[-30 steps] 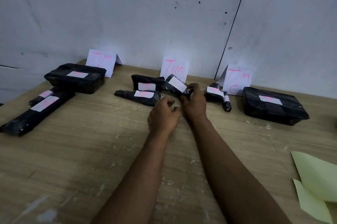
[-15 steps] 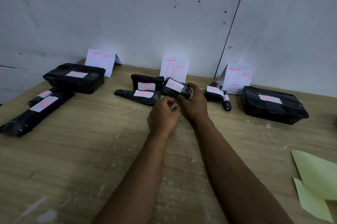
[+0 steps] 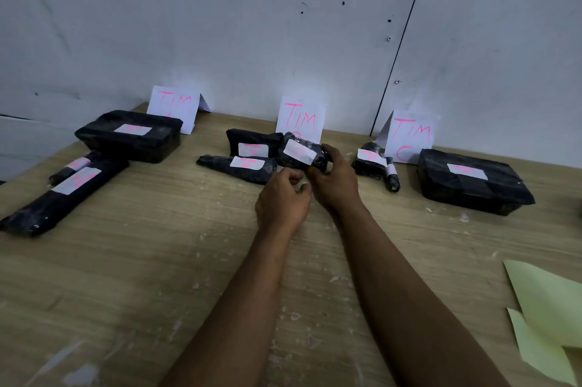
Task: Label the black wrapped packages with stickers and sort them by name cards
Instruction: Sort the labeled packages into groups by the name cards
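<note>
My right hand [image 3: 335,180] grips a small black wrapped package [image 3: 300,152] with a white sticker, in front of the middle name card [image 3: 300,118]. My left hand [image 3: 283,199] hovers just beside it with fingers curled, holding nothing visible. Two labelled packages [image 3: 252,147] [image 3: 237,166] lie left of the held one. By the left card [image 3: 174,103] sit a flat box package [image 3: 129,139] and two long rolls [image 3: 67,189]. By the right card [image 3: 411,136] lie two small packages [image 3: 371,159] and a flat box package [image 3: 472,180].
The wooden table [image 3: 157,260] stands against a grey wall. Pale green paper sheets [image 3: 548,317] lie at the right front edge. White flecks dot the tabletop.
My right hand has tilted the small package and drawn it slightly nearer. My left hand has moved closer to it, fingers curling near its lower edge.
</note>
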